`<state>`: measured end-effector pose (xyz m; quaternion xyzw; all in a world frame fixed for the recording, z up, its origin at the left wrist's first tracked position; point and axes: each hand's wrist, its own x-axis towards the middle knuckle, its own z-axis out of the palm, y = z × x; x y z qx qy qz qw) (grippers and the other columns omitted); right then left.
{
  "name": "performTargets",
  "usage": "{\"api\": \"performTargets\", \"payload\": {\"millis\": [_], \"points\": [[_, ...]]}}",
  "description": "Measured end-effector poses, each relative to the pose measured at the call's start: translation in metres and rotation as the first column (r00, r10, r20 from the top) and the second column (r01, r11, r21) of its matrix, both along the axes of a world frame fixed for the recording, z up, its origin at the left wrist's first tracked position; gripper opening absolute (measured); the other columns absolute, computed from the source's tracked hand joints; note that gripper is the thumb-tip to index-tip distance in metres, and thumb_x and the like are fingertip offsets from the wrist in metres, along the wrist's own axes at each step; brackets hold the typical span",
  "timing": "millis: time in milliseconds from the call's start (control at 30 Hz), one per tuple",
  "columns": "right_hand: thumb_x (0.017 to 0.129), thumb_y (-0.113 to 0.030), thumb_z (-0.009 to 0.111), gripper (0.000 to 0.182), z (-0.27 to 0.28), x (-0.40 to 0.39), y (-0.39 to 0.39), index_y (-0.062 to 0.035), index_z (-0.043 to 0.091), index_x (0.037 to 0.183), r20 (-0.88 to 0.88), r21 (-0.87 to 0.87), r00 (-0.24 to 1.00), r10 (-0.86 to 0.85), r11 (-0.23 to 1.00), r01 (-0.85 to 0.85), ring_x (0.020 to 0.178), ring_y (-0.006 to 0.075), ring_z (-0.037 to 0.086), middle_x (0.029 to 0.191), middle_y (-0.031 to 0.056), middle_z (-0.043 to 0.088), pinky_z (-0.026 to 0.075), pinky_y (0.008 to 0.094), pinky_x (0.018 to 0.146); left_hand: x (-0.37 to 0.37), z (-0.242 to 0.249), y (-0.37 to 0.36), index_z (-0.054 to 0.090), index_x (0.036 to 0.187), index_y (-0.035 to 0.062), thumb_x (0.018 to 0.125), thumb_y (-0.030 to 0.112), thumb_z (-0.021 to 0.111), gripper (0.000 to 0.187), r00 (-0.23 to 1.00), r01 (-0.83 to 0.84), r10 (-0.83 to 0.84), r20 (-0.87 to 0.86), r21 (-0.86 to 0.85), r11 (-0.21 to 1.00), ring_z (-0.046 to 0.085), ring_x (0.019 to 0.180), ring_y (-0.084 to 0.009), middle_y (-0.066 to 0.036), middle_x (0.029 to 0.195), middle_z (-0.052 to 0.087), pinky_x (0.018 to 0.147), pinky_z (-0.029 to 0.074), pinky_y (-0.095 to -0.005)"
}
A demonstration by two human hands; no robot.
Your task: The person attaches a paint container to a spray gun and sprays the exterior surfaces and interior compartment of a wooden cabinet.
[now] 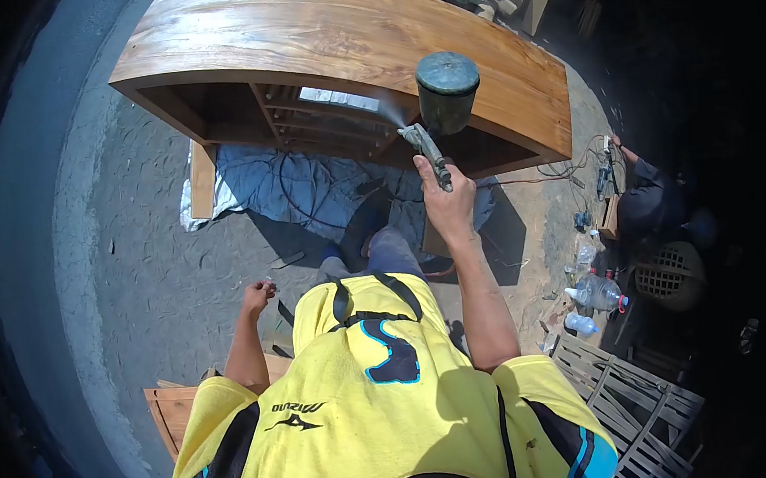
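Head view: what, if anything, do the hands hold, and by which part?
The right hand holds a spray gun by its handle; whether the left hand holds anything is unclear.

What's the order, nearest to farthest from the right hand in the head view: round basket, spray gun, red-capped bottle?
1. Spray gun: gripped in the right hand.
2. Red-capped bottle: on the ground, off to the right.
3. Round basket: farther right, past the bottle.

The single view looks from head height, forward and steeply down at the cabinet (324, 30); the shirt (370, 435), on the cabinet's near side, is closest.
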<state>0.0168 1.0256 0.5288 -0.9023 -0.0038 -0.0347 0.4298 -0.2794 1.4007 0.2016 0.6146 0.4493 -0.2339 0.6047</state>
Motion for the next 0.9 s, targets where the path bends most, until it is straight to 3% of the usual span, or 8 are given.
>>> {"api": "performTargets", "payload": {"millis": [67, 167, 233, 300, 433, 567, 733, 900], "points": [[0.101, -0.051, 0.07, 0.057, -0.026, 0.0, 0.012, 0.002, 0.071, 0.078, 0.112, -0.098, 0.99, 0.085, 0.992, -0.074, 0.054, 0.0303, 0.065, 0.06, 0.0158, 0.064, 0.049, 0.0427, 0.057, -0.028, 0.004, -0.013, 0.075, 0.105, 0.0066, 0.106, 0.017, 0.059, 0.02, 0.999, -0.033, 0.033, -0.036, 0.0, 0.999, 0.069, 0.079, -0.0114, -0.002, 0.09, 0.075, 0.062, 0.046, -0.0253], [0.101, -0.049, 0.07, 0.058, -0.058, -0.007, 0.008, 0.0021, 0.07, 0.073, 0.15, -0.219, 0.989, 0.013, 0.976, 0.021, 0.052, 0.0355, 0.062, 0.059, 0.019, 0.063, 0.046, 0.047, 0.055, -0.066, 0.004, -0.031, 0.075, 0.105, 0.0056, 0.106, 0.016, 0.058, 0.02, 0.992, -0.067, 0.066, -0.108, -0.013, 0.998, 0.068, 0.075, -0.0108, -0.002, 0.088, 0.074, 0.059, 0.045, -0.0246], [0.101, -0.047, 0.07, 0.055, -0.074, -0.016, -0.004, 0.0027, 0.07, 0.078, 0.148, -0.22, 0.989, -0.012, 0.975, 0.045, 0.052, 0.037, 0.061, 0.06, 0.0191, 0.062, 0.045, 0.0481, 0.055, -0.089, 0.001, -0.04, 0.075, 0.105, 0.0051, 0.106, 0.017, 0.058, 0.02, 0.986, -0.094, 0.09, -0.143, -0.02, 0.995, 0.068, 0.074, -0.0106, -0.002, 0.088, 0.074, 0.057, 0.044, -0.0246], [0.102, -0.045, 0.07, 0.051, -0.087, -0.018, -0.014, 0.0026, 0.071, 0.084, 0.209, -0.04, 0.968, -0.137, 0.988, 0.148, 0.054, 0.0377, 0.062, 0.062, 0.019, 0.062, 0.045, 0.0479, 0.056, -0.107, -0.001, -0.05, 0.074, 0.104, 0.0057, 0.106, 0.017, 0.058, 0.02, 0.982, -0.143, 0.132, -0.136, -0.069, 0.987, 0.067, 0.073, -0.0099, -0.001, 0.087, 0.074, 0.055, 0.042, -0.0249], [0.103, -0.043, 0.069, 0.046, -0.148, -0.012, -0.037, 0.001, 0.07, 0.093, 0.157, -0.067, 0.978, -0.139, 0.986, 0.151, 0.06, 0.0378, 0.066, 0.064, 0.0186, 0.063, 0.048, 0.0485, 0.059, -0.128, 0.003, -0.068, 0.073, 0.103, 0.0031, 0.106, 0.014, 0.058, 0.019, 0.965, -0.195, 0.184, -0.188, -0.041, 0.98, 0.068, 0.074, -0.0121, -0.003, 0.088, 0.073, 0.059, 0.047, -0.0264], [0.102, -0.041, 0.071, 0.043, -0.182, -0.01, -0.045, -0.0009, 0.067, 0.088, -0.03, -0.071, 0.99, -0.14, 0.988, 0.137, 0.064, 0.0406, 0.068, 0.066, 0.018, 0.066, 0.051, 0.0513, 0.063, -0.122, 0.025, -0.074, 0.071, 0.102, -0.0021, 0.106, 0.01, 0.058, 0.018, 0.971, -0.222, 0.217, -0.106, -0.042, 0.974, 0.07, 0.078, -0.0166, -0.01, 0.091, 0.074, 0.071, 0.056, -0.0305], [0.102, -0.041, 0.071, 0.043, -0.18, -0.016, -0.057, 0.0003, 0.068, 0.089, -0.062, -0.023, 0.993, -0.102, 0.995, 0.1, 0.062, 0.04, 0.067, 0.065, 0.0189, 0.065, 0.049, 0.0501, 0.06, -0.096, 0.057, -0.088, 0.072, 0.102, -0.0038, 0.106, 0.01, 0.059, 0.019, 0.969, -0.229, 0.234, -0.084, 0.067, 0.971, 0.07, 0.079, -0.0173, -0.01, 0.091, 0.074, 0.075, 0.057, -0.031], [0.102, -0.041, 0.071, 0.044, -0.118, -0.027, -0.06, 0.0012, 0.069, 0.09, 0.045, 0.029, 0.991, -0.122, 0.992, 0.121, 0.06, 0.0388, 0.066, 0.064, 0.0205, 0.063, 0.045, 0.049, 0.055, -0.119, 0.02, -0.1, 0.072, 0.097, -0.0045, 0.105, 0.01, 0.062, 0.019, 0.981, -0.187, 0.187, -0.043, -0.007, 0.982, 0.066, 0.077, -0.0153, -0.007, 0.087, 0.072, 0.071, 0.054, -0.0304]]}}
